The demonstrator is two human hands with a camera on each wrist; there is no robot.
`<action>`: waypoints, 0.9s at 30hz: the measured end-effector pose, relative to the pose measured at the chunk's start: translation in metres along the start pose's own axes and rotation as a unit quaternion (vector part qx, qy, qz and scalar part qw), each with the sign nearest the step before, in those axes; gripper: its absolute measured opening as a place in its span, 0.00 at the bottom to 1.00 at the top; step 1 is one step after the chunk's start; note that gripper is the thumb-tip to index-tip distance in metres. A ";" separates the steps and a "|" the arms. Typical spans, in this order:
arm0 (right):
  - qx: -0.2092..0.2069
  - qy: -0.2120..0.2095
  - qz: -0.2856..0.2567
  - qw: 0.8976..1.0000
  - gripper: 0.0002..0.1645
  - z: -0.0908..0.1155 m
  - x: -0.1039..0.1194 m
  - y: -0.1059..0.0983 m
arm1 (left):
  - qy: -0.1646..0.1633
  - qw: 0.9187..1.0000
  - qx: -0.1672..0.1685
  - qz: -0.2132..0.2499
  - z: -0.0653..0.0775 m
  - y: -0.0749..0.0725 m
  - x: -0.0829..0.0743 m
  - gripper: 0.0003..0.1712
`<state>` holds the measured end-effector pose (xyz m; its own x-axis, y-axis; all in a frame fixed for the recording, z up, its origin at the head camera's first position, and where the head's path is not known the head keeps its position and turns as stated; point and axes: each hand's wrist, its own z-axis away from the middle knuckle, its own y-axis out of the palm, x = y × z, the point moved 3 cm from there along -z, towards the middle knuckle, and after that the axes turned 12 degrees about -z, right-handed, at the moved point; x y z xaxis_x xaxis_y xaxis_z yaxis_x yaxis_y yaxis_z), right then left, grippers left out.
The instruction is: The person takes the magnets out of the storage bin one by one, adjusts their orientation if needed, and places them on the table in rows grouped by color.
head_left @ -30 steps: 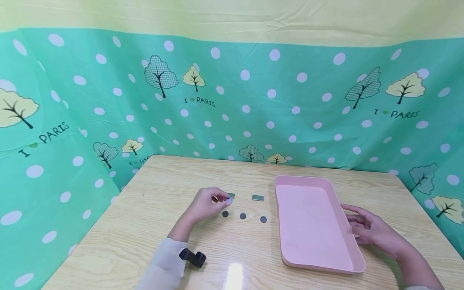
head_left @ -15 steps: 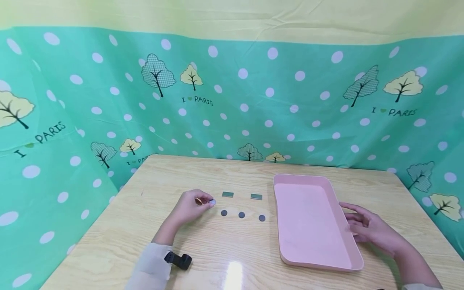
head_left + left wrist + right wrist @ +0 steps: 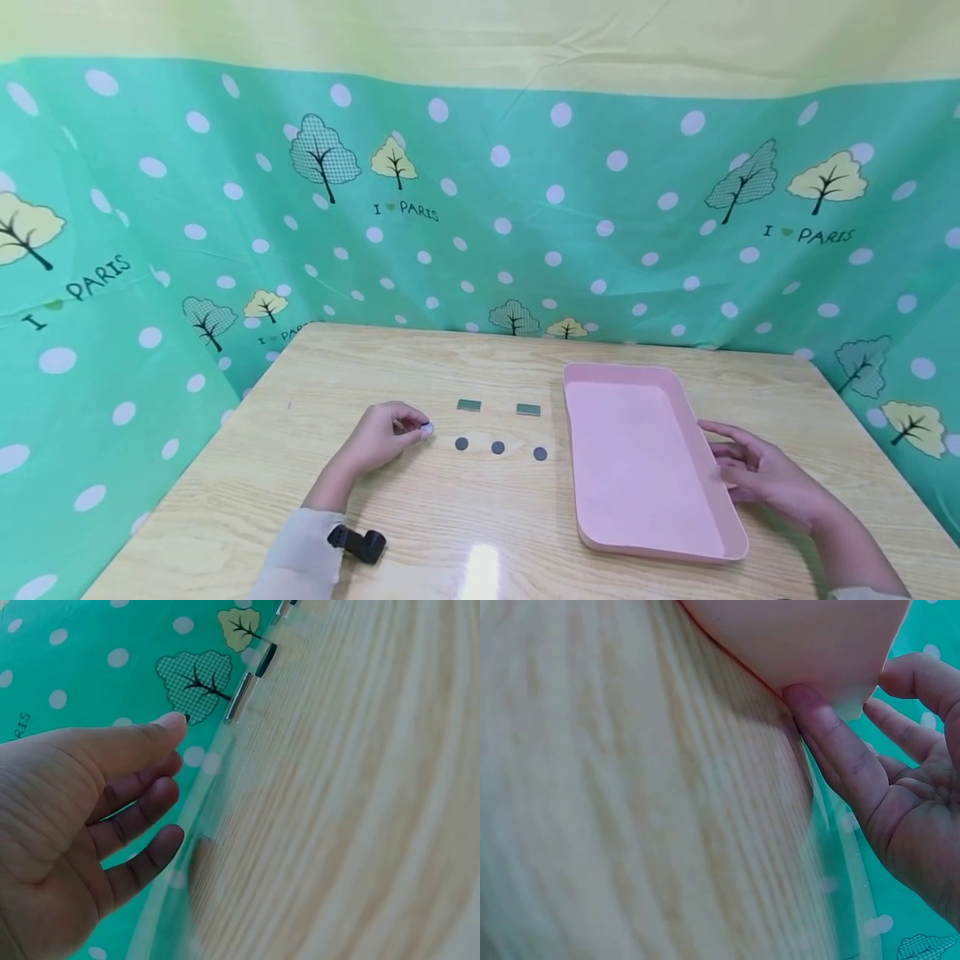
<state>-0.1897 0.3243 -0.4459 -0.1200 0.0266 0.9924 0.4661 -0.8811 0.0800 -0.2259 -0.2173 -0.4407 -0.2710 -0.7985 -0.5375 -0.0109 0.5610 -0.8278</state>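
Note:
My left hand [image 3: 386, 435] pinches a small round disc [image 3: 427, 429] between thumb and fingertips, close over the table. The disc looks pale with a dark edge; in the left wrist view the thumb and fingers mostly hide it. Just right of this hand, three dark round discs [image 3: 498, 447] lie in a row. Behind them are two small flat green rectangular pieces [image 3: 528, 410]. On the right stands a shallow pink tray [image 3: 645, 546]. My right hand [image 3: 768, 479] rests against its outer right side, thumb [image 3: 829, 727] on the wall and fingers loosely bent.
The wood-grain table [image 3: 420, 542] carries all of this, with a bright glare spot near its front. A green dotted curtain [image 3: 465, 275] with printed trees hangs along the table's back and left side. A black strap [image 3: 356, 543] sits on the left wrist.
My left hand has moved left and slightly toward me with the pinched disc, uncovering the left green piece. The right hand stays at the tray.

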 end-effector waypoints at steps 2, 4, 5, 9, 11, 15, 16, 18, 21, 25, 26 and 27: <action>0.001 -0.003 -0.001 1.000 0.34 0.000 0.000 0.000 | 0.001 1.000 0.006 -0.002 0.000 0.000 0.002 0.05; 0.004 -0.006 -0.002 1.000 0.34 -0.001 0.000 0.000 | 0.001 1.000 0.013 -0.003 0.000 0.001 0.003 0.05; 0.006 -0.007 -0.003 1.000 0.34 -0.001 0.000 0.001 | 0.000 1.000 0.018 -0.004 0.000 0.001 0.004 0.04; 0.008 -0.009 -0.005 1.000 0.34 -0.001 0.000 0.002 | 0.001 0.999 0.032 -0.012 0.000 0.003 0.007 0.04; 0.003 -0.006 -0.003 1.000 0.34 -0.001 0.000 0.002 | 0.003 0.999 0.036 -0.017 0.000 0.004 0.008 0.04; -0.001 -0.003 -0.001 1.000 0.34 0.000 0.000 0.002 | 0.006 0.999 0.041 -0.026 0.000 0.006 0.010 0.04; -0.001 -0.004 -0.001 1.000 0.34 0.000 0.000 0.002 | 0.007 0.999 0.041 -0.028 0.000 0.006 0.010 0.04; 0.004 -0.008 0.000 1.000 0.34 0.000 0.000 0.003 | 0.010 0.999 0.041 -0.032 0.000 0.005 0.010 0.04; -0.002 -0.003 0.006 1.000 0.35 0.000 0.001 0.003 | 0.016 0.998 0.040 -0.035 0.000 0.004 0.009 0.05; -0.009 0.001 0.010 1.000 0.35 0.000 0.001 0.004 | 0.022 0.998 0.047 -0.038 0.000 0.002 0.008 0.05; -0.007 0.000 0.010 1.000 0.35 0.000 0.001 0.004 | 0.022 0.998 0.050 -0.039 -0.001 0.002 0.008 0.05; -0.005 -0.002 0.010 1.000 0.35 0.000 0.001 0.004 | 0.022 0.998 0.052 -0.039 -0.001 0.002 0.007 0.06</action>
<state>-0.1877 0.3211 -0.4445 -0.1068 0.0109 0.9942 0.4594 -0.8863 0.0590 -0.2287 -0.2215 -0.4462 -0.3161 -0.8269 -0.4651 0.0655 0.4701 -0.8802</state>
